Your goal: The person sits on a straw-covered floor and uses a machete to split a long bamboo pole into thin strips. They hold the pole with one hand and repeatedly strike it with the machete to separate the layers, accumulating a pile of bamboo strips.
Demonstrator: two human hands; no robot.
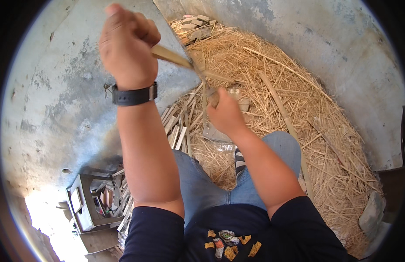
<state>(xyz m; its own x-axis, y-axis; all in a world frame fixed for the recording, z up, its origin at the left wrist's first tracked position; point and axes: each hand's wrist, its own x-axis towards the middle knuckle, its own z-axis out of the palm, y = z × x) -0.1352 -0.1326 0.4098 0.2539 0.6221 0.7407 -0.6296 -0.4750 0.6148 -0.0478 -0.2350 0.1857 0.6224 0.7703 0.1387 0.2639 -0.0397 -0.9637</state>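
**Splitting a bamboo strip over the straw**

Above the straw pile, the left hand is clenched around a bamboo strip; the right hand grips a blade's handle, fist closed. Best to keep the blade centred along the grain.

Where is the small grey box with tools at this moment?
In the head view, the grey box sits at the lower left on the concrete floor, on the person's left, beside a few loose wood strips and below the left hand.

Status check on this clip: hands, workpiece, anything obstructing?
Left hand shut on bamboo strip. Right hand shut on tool at strip's lower end. Straw pile underfoot, nothing blocking.
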